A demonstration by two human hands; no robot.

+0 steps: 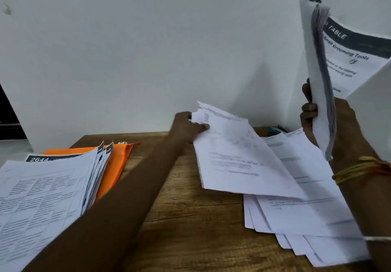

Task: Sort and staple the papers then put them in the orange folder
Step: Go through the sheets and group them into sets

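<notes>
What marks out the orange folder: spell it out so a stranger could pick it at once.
Start at the wooden table and go to its left side, where a stack of printed papers lies. The orange folder lies flat beneath that stack, showing at its far and right edges. It alone is orange; its neighbours are white printed sheets.

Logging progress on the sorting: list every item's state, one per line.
left hand, pinching corner of lifted sheets
lifted sheets, raised off table
right hand, gripping thick stack
thick stack, held upright
orange folder, flat, partly under paper pile
paper pile, fanned
loose sheets, spread on table
</notes>
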